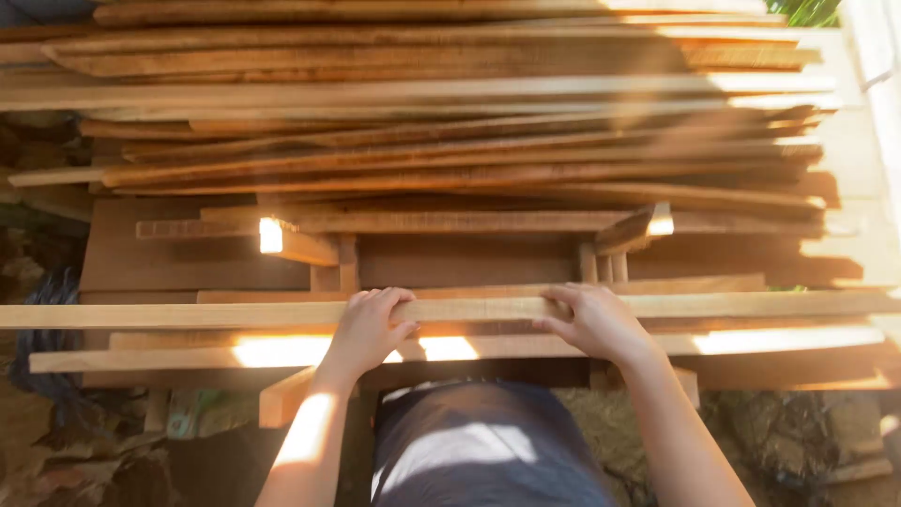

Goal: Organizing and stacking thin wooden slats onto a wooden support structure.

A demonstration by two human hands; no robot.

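- A long wooden slat [450,309] lay crosswise in front of the person, its long axis running left to right across nearly the whole view, its left end reaching the left edge.
- The left hand [368,329] gripped the slat a little left of its middle, fingers curled over the far edge and thumb on the near side, so the grip was closed on the wood.
- The right hand [593,321] held the same slat just right of the middle, fingers wrapped over the top and far edge, also closed on it.
- Both hands sat on the slat about equally far from its centre, neither nearer; the slat passed straight through both grips, sticking out well beyond each hand.
- Below the slat a second plank [469,349] lay parallel and just beside it, towards the person.
- Beyond the hands a stack of boards [450,141] lay in the same left-to-right direction.
- The slat's right end ran out to the right edge, into a sunlit patch.
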